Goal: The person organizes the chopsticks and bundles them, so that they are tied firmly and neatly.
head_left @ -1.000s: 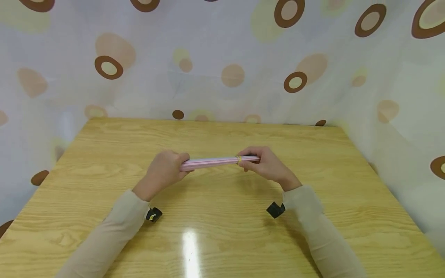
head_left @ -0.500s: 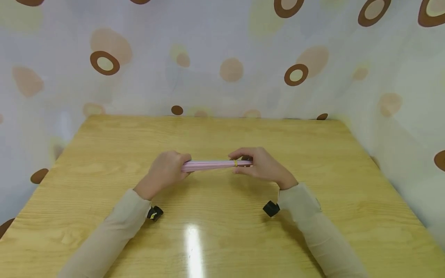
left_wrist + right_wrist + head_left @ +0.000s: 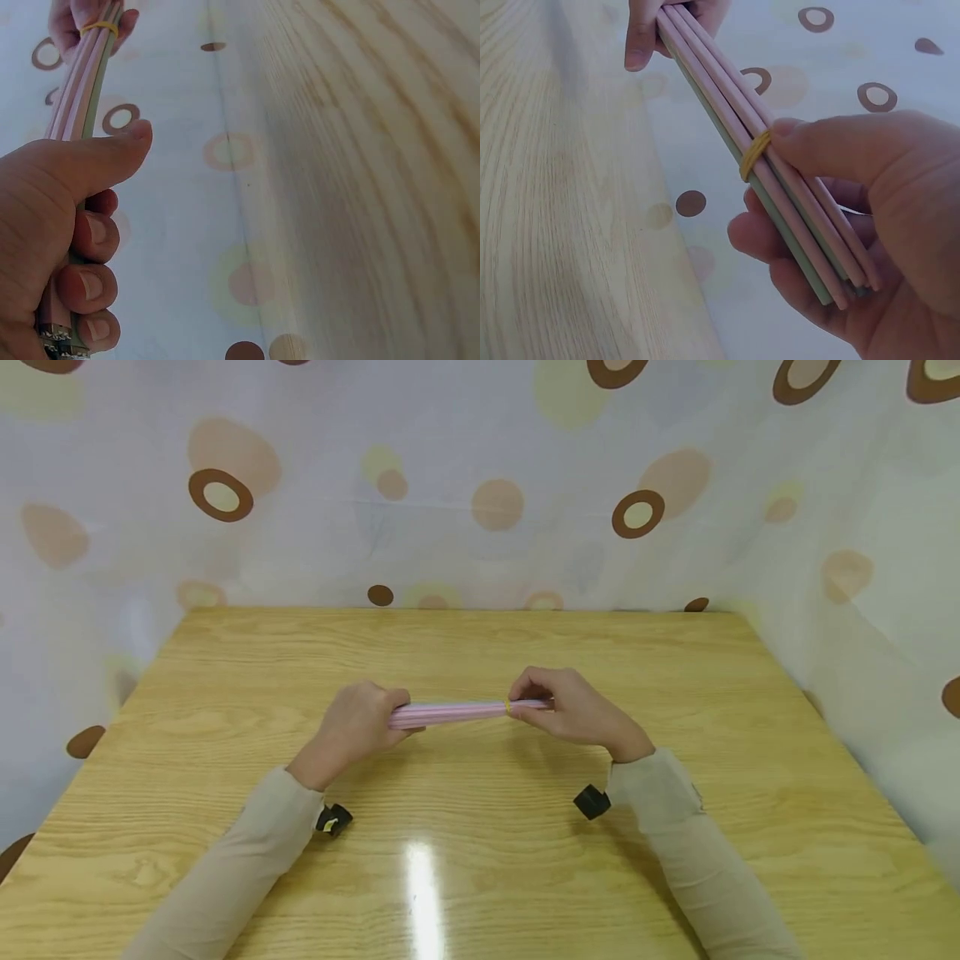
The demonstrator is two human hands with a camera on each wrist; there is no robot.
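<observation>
A bundle of pink and green chopsticks [image 3: 450,713] is held level above the wooden table between both hands. My left hand [image 3: 358,720] wraps round its thicker left end, thumb along the top; in the left wrist view metallic-patterned butts [image 3: 56,334] stick out below the fist. A yellow rubber band [image 3: 754,155] circles the bundle towards the thinner right end. My right hand [image 3: 573,706] pinches the chopsticks right at the band. In the right wrist view its thumb [image 3: 832,146] lies against the band's edge, other fingers curled beneath, and the thin tips point into the palm.
The wood-grain table [image 3: 465,877] spreads under both arms. A white cloth [image 3: 450,435] with brown and beige circles hangs behind and along both sides. Small black cameras [image 3: 592,802] sit at both wrists, below beige sleeves.
My right hand's fingers loosened round the band half a second ago, and now its thumb and fingertips pinch there again. The left hand keeps its grip, nearly still.
</observation>
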